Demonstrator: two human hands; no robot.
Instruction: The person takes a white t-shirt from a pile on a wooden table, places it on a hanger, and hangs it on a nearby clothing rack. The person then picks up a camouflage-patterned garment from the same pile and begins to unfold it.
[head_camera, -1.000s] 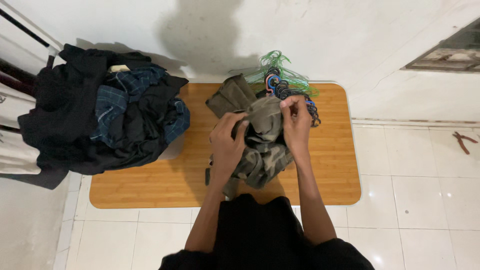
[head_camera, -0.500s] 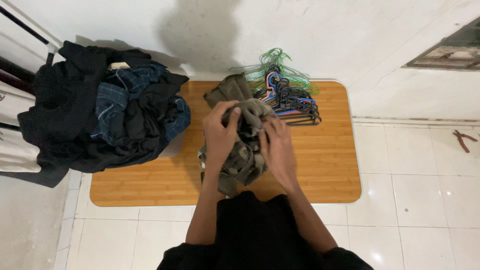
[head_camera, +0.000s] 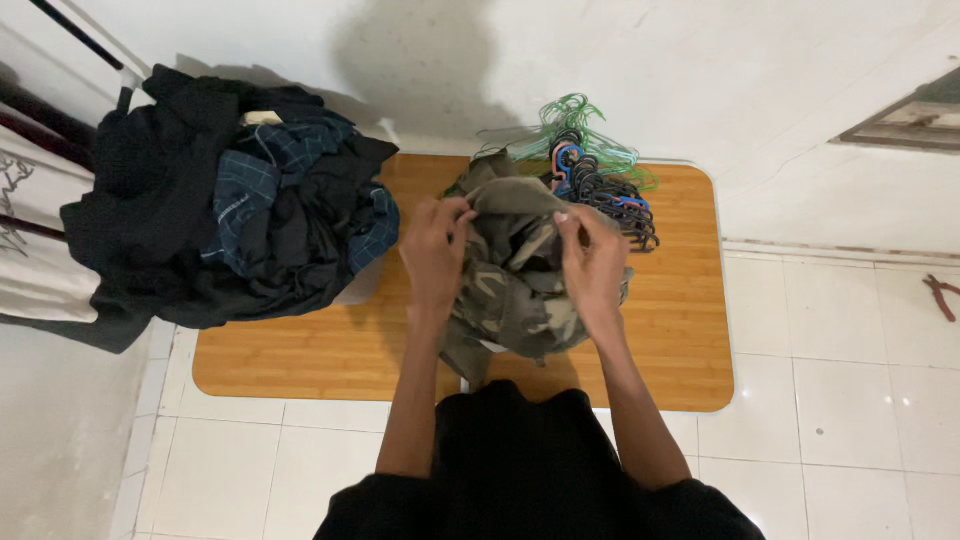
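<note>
the garment (head_camera: 515, 275) is bunched, so its kind and shape cannot be told, and it covers part of the hangers (head_camera: 600, 185) and the table (head_camera: 690, 330) under it. the left hand (head_camera: 435, 255) and right hand (head_camera: 592, 265) have fingertips buried in its folds. the clothes pile (head_camera: 230, 205) hides the table's left end. the clothes rack (head_camera: 40, 130) is cut off by the left edge. a small tool (head_camera: 940, 297) at the right edge is too small to identify.
</note>
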